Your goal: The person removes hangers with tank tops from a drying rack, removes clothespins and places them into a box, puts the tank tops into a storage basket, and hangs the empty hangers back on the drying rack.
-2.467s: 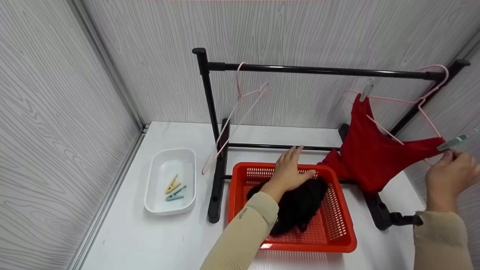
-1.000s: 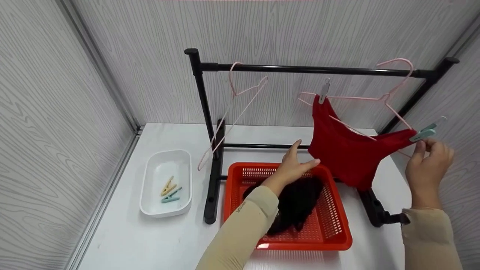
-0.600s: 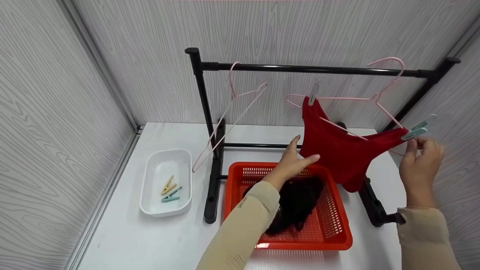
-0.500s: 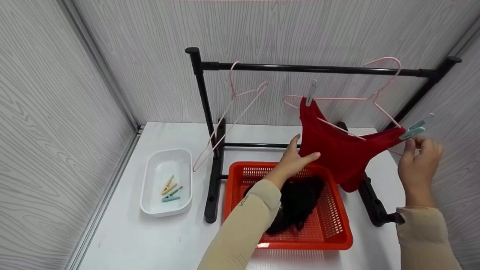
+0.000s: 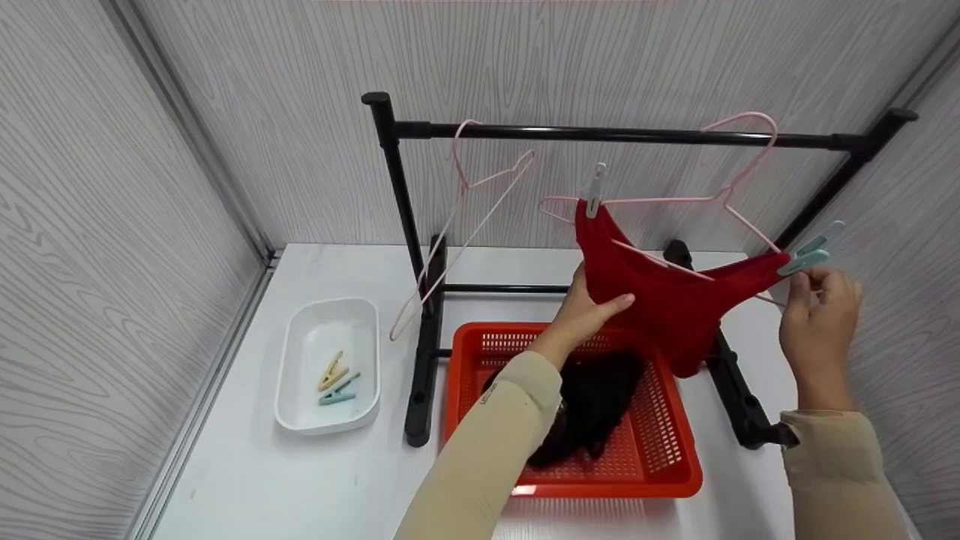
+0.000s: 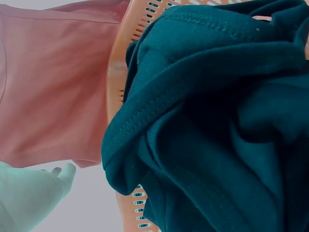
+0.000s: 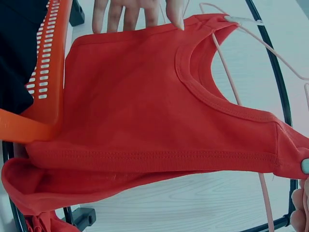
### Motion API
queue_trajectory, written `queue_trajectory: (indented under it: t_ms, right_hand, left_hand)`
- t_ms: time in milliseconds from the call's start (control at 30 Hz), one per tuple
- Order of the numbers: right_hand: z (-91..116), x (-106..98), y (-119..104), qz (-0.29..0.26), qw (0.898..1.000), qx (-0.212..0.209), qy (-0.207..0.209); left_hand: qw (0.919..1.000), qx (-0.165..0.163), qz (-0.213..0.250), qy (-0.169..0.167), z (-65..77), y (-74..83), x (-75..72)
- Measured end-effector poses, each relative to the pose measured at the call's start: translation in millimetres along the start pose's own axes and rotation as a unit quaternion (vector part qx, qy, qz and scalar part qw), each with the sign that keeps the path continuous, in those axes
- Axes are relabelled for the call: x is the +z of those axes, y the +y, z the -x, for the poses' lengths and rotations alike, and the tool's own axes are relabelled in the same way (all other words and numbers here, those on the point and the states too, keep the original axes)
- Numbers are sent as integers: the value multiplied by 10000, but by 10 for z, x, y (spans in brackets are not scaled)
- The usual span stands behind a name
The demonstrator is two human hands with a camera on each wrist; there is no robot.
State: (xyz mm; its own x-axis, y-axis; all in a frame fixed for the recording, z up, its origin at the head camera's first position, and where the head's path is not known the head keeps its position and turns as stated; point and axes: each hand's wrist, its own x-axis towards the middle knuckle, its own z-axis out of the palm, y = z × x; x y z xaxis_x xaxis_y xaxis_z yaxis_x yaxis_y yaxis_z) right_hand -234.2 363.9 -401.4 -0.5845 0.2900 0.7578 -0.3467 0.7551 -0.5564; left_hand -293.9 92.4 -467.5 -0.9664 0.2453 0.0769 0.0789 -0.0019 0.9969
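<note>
A red tank top [image 5: 660,307] hangs from a pink hanger [image 5: 675,199] hooked on the black rail. A pale grey clothespin [image 5: 596,191] clips its left strap, and a teal clothespin [image 5: 806,259] its right strap. My right hand [image 5: 821,322] pinches the hanger's right end just under the teal clothespin. My left hand [image 5: 577,315] lies at the top's left side, fingers straight, thumb over the fabric's edge. The right wrist view shows those straight fingers [image 7: 123,17] along the garment's border. In the left wrist view, the left hand [image 6: 36,193] appears below the red cloth.
A red basket [image 5: 574,491] with black cloth [image 5: 592,405] stands before the black clothes rack [image 5: 409,202]. A second pink hanger [image 5: 491,176] hangs bare at the rail's left. A white tray [image 5: 289,375] at the left holds a yellow clothespin [image 5: 332,373] and a teal one.
The hanger with the red tank top has slid left along the rail, my right hand moving with it. My left hand stays over the basket; the top's left edge now meets it.
</note>
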Motion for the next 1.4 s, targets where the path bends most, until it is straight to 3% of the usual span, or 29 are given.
queue_trajectory:
  t_ms: [67,233,433,633,833,1000,1200,1400]
  right_hand:
    - [2,3,-24,-51,10000,15,-43]
    - [8,13,-42,-120,9999,21,-110]
    - [18,14,-18,-108,9999,25,-111]
    - [31,17,12,-61,10000,-13,-54]
    - [37,23,14,-142,9999,-40,-68]
    - [31,18,-14,-232,9997,1,-47]
    - [18,1,-52,-185,9997,172,14]
    - [28,-6,-60,-132,9997,195,108]
  left_hand:
    - [9998,148,116,-98,6,-5,-11]
    - [9998,71,-36,-195,35,-41,-40]
    - [9974,-52,-584,-409,35,-127,-79]
    - [9885,-165,-1404,-531,37,-249,-129]
    - [9813,-121,-1907,-234,41,-296,-171]
    - [9811,32,-1930,139,26,-237,-154]
    - [9841,251,-1561,807,9,-46,-119]
    - [9864,326,-719,1442,-21,137,-118]
